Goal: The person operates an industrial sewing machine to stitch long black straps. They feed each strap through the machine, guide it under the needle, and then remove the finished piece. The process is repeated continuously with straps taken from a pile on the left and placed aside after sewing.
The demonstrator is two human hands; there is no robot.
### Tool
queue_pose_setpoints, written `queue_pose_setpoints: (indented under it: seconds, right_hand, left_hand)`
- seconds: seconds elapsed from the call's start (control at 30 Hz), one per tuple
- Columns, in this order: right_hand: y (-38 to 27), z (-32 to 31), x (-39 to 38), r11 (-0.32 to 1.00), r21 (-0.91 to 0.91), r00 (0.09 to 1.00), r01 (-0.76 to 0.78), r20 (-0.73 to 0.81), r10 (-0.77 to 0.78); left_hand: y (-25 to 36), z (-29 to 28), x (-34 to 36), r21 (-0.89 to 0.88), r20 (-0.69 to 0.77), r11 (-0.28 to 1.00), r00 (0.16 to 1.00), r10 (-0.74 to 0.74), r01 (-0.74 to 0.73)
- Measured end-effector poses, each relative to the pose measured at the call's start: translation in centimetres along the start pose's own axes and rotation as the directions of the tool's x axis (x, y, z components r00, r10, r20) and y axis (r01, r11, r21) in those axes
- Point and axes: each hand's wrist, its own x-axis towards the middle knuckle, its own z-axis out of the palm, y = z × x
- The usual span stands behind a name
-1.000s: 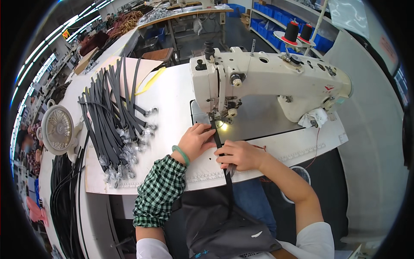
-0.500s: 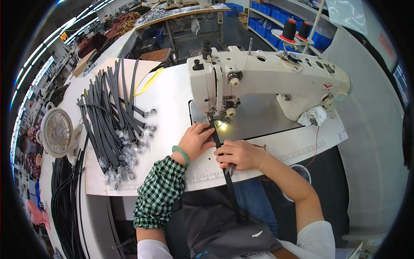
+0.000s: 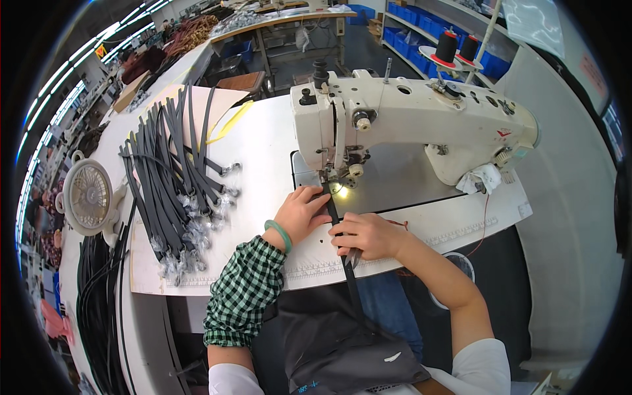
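A white sewing machine [image 3: 395,108] stands on a white tabletop [image 3: 434,220], its lamp lit beside the needle. A narrow black strap [image 3: 350,296] runs from its presser foot down over the table edge to the dark apron on my lap. My left hand [image 3: 297,217], a green bangle at its wrist, pinches the strap just in front of the foot. My right hand [image 3: 361,236] grips it a little lower, with metal snips [image 3: 353,258] partly hidden under the curled fingers. Left of my hands lie many black straps [image 3: 164,164] with plastic-wrapped metal hardware at their ends.
A small fan [image 3: 89,196] stands at the left, above hanging black strips [image 3: 95,316]. Two thread cones [image 3: 447,49] rise behind the machine. Blue bins [image 3: 415,29] fill shelves at the back, near another worktable [image 3: 283,20]. A white cloth [image 3: 477,180] rests by the machine's base.
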Motion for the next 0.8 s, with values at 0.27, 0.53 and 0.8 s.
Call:
queue_pose_setpoints:
  seconds: [0.27, 0.53, 0.8]
  right_hand:
    - [-0.01, -0.03, -0.01, 1.0, -0.005, 1.0, -0.003, 0.005, 0.003]
    - [-0.06, -0.12, 0.09, 1.0, 0.0, 1.0, -0.009, 0.006, 0.009]
    - [-0.1, -0.14, 0.18, 1.0, 0.011, 1.0, -0.012, 0.007, 0.012]
  left_hand:
    - [-0.1, 0.23, -0.06, 0.005, 0.001, 1.0, 1.0, -0.007, 0.007]
    - [-0.1, 0.15, 0.02, 0.011, 0.006, 1.0, 1.0, -0.001, 0.001]
    - [-0.11, 0.15, -0.09, 0.005, 0.003, 1.0, 1.0, -0.005, 0.005]
